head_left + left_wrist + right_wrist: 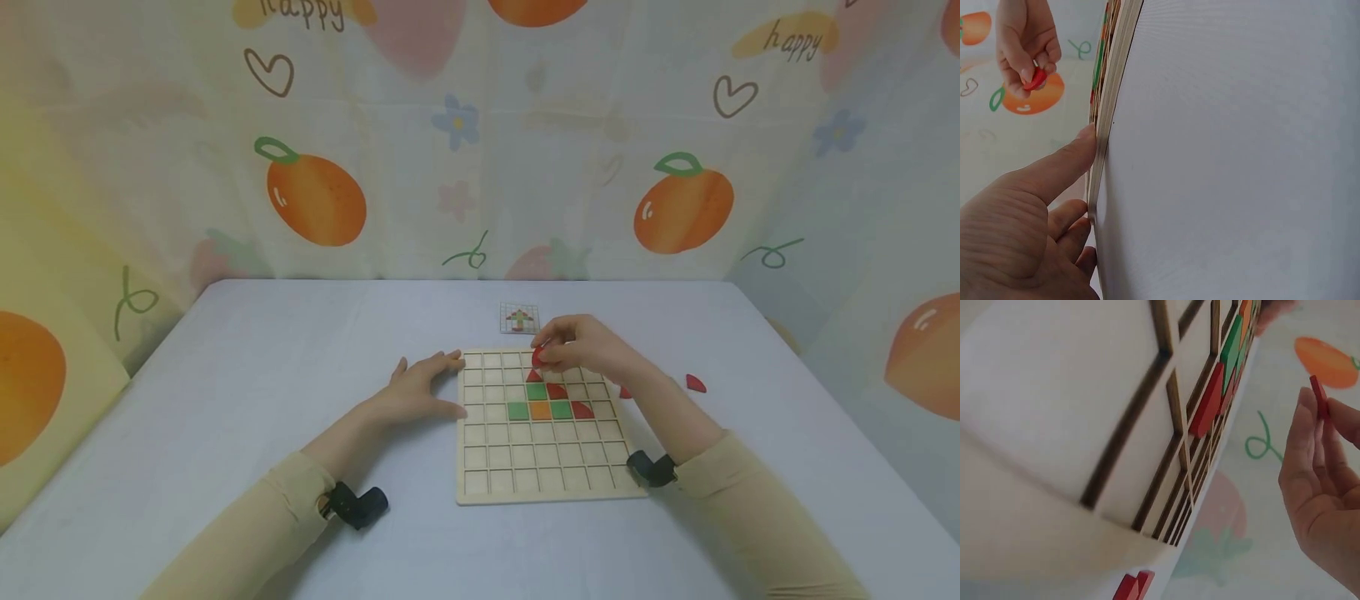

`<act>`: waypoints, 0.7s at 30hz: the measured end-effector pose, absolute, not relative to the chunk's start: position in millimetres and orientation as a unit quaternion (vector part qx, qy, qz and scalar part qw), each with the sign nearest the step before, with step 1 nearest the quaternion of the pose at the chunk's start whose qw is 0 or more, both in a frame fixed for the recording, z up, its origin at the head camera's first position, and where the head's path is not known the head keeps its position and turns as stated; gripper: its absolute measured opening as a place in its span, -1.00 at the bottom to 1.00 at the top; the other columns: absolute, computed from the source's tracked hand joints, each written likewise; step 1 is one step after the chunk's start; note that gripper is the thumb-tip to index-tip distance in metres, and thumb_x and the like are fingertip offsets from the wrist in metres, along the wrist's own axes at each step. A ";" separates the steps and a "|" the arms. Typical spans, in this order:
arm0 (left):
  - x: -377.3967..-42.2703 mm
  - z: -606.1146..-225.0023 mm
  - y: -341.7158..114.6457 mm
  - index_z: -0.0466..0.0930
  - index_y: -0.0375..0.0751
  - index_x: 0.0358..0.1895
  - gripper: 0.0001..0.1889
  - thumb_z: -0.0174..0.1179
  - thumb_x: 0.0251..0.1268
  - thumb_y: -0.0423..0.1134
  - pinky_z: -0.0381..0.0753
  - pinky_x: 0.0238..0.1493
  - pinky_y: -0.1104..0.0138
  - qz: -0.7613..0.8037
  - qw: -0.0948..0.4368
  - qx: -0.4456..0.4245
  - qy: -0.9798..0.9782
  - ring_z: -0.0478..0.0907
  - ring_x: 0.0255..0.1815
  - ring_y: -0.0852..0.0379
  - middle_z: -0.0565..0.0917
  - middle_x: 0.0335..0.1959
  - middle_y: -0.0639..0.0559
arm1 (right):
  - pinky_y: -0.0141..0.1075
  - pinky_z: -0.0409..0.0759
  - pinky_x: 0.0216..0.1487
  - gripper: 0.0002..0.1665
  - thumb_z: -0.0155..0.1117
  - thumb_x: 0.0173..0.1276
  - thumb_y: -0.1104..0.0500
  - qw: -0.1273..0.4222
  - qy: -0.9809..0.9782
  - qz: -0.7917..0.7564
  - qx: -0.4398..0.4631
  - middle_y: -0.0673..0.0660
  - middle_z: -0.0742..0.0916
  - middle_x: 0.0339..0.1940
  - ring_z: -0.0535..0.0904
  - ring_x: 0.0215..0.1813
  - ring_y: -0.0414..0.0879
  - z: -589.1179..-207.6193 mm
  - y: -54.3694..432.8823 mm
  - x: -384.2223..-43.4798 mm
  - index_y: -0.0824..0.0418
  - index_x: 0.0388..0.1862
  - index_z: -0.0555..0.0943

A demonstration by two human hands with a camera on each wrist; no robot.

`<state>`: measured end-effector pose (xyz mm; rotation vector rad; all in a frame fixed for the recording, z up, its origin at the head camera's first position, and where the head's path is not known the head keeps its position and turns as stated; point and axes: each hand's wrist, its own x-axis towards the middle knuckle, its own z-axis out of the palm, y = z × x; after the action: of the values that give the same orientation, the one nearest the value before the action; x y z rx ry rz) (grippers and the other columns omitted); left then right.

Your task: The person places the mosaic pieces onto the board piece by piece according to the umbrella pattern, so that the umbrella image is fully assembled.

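A wooden grid board [525,458] lies on the white table. My left hand [422,388] rests along its left edge, thumb and fingers spread and touching the rim. Above the board's far rows, my right hand [581,344] pinches a red piece [1320,397] between thumb and fingertips; the fingers partly hide it in the head view. Set in the grid are green squares [518,411], an orange square [540,410], a small red triangle [533,377] and red rounded pieces [582,410].
Behind the board lies a small pattern card [519,317] with a printed coloured figure. To the right on the table is a loose red quarter-round piece [696,383]; another red piece [626,392] shows partly beside my right forearm. A printed curtain [540,167] hangs behind the table.
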<state>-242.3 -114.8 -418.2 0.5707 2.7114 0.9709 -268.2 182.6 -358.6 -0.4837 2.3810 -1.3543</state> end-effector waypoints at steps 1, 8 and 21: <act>-242.3 -417.9 -114.4 0.35 -0.09 0.42 -0.18 0.44 0.05 0.02 -0.45 0.53 -0.34 0.328 0.103 0.193 0.919 0.02 0.65 -0.15 0.24 0.58 0.02 | -0.12 0.75 0.03 -0.65 0.25 0.39 0.18 0.180 0.843 -0.476 -0.172 0.12 0.71 -0.25 0.73 -0.11 0.15 -358.7 181.0 -267.4 0.34 0.07 0.59; -241.9 -416.7 -113.7 0.35 -0.09 0.42 -0.17 0.44 0.05 0.03 -0.45 0.54 -0.34 0.325 0.105 0.190 0.920 0.01 0.65 -0.15 0.23 0.59 0.02 | -0.20 0.74 -0.01 -0.77 0.29 0.34 0.18 0.186 0.860 -0.443 -0.173 0.17 0.79 -0.15 0.73 -0.15 -0.02 -359.3 166.6 -265.2 0.25 -0.07 0.66; -244.3 -420.1 -114.5 0.35 -0.08 0.42 -0.17 0.44 0.05 0.05 -0.44 0.53 -0.35 0.324 0.106 0.190 0.921 0.01 0.65 -0.15 0.23 0.58 0.04 | -0.36 0.60 -0.17 -0.92 0.39 0.27 0.16 0.187 0.902 -0.351 -0.169 0.04 0.78 -0.29 0.61 -0.26 -0.13 -366.2 147.2 -262.5 0.09 -0.26 0.73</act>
<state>-244.3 -114.5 -420.1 0.5608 2.7126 0.9540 -262.5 147.2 -366.2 -0.4753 2.5393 -0.9871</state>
